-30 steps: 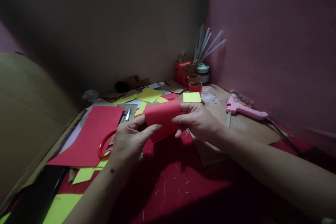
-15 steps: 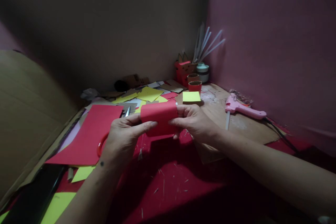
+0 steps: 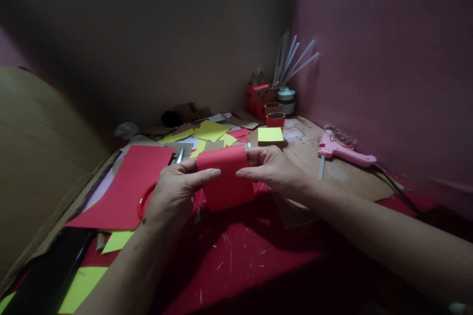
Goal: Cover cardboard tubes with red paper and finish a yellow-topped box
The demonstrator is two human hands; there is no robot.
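Note:
A piece of red paper (image 3: 227, 184), curved over at its top edge, is held up between both hands above the red tabletop. On its left side, my left hand (image 3: 177, 187) pinches it with the thumb in front and the fingers behind. My right hand (image 3: 271, 170) grips the other side the same way, its fingertips tucked behind the curl. What lies inside the curl is hidden. Beside my left hand are scissors with a red handle (image 3: 144, 201), partly covered by that hand. A larger red sheet (image 3: 125, 187) lies to the left.
A pink glue gun (image 3: 343, 151) with a cord rests on cardboard at the right. Yellow sticky notes (image 3: 270, 135), small red-rimmed cups (image 3: 275, 119), a teal-lidded jar (image 3: 286, 101) and glue sticks (image 3: 297, 61) stand toward the back corner. Yellow paper scraps (image 3: 210, 130) lie behind my hands.
The lower part of the red paper has dropped down and shows longer below my thumbs. Both hands keep their hold in nearly the same place.

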